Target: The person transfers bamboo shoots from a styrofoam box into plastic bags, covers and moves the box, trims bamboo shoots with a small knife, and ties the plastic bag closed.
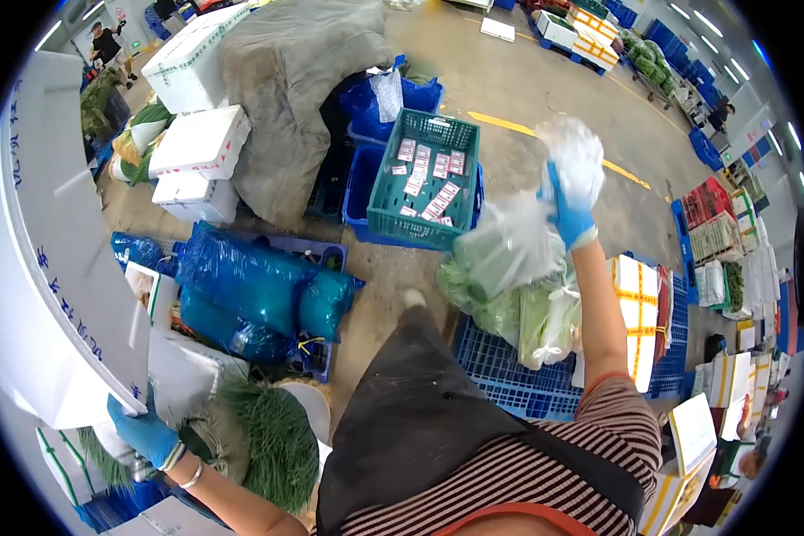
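In a blue glove, my right hand [570,207] is closed around the gathered top of a clear plastic bag [514,237]. The bag's crumpled end sticks up above the fist, and its lower part hangs over bagged leafy greens [487,299]. Whether those greens are inside this same bag I cannot tell. My left hand [145,435], also gloved in blue, grips the lower corner of a large white foam box [40,330] with handwriting on its side. Just right of that hand are a bundle of thin green stalks [272,442] and an olive-coloured sack [216,442].
A green crate [467,170] with printed labels inside sits on blue crates ahead. Blue-wrapped bundles [250,277] lie left of my foot. Blue pallets [518,389] and a yellow-taped foam box [636,313] are at right. White boxes [201,143] and a grey cover [281,98] stand at left.
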Tool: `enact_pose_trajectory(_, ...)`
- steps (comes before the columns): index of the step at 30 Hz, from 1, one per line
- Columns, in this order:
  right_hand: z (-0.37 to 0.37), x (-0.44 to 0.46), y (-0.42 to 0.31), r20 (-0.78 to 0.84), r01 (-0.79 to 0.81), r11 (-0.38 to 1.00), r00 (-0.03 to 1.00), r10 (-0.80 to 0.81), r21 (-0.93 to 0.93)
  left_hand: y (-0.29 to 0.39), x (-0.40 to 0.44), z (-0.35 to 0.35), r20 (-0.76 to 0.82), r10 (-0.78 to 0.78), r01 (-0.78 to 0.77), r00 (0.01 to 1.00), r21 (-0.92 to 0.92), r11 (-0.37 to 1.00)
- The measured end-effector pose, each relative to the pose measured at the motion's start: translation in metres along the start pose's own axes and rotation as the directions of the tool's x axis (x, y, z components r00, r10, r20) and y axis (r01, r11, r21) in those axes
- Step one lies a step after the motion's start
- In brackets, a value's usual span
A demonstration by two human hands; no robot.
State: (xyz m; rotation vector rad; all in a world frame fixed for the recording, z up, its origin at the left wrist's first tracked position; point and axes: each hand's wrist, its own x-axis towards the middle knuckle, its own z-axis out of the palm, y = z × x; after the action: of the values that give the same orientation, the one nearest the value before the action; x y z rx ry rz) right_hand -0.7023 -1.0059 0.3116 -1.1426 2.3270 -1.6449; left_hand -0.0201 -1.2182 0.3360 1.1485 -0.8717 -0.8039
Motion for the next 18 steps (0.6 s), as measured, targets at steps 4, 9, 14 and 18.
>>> enact_pose_trajectory(4, 0.054, 0.165, 0.035, 0.039, -0.333, 0.846, 0.936, 0.349, 0.417, -0.055, 0.0, 0.077, 0.367, 0.315, -0.484, 0.875, 0.679, 0.552)
enact_pose_trajectory(9, 0.119, 0.365, 0.088, 0.136, -0.399, 0.808, 0.915, 0.379, 0.434, -0.128, -0.015, 0.204, 0.195, 0.039, -0.175, 0.98, 0.751, 0.637)
enact_pose_trajectory(14, 0.207, 0.52, 0.157, 0.162, -0.376, 0.814, 0.926, 0.34, 0.443, -0.175, -0.022, 0.328, -0.252, -0.524, 0.539, 0.814, -0.009, 0.842)
enact_pose_trajectory(18, 0.277, 0.62, 0.225, 0.21, -0.371, 0.809, 0.928, 0.307, 0.457, -0.199, -0.036, 0.343, -0.285, -0.578, 0.632, 0.765, 0.155, 0.76)
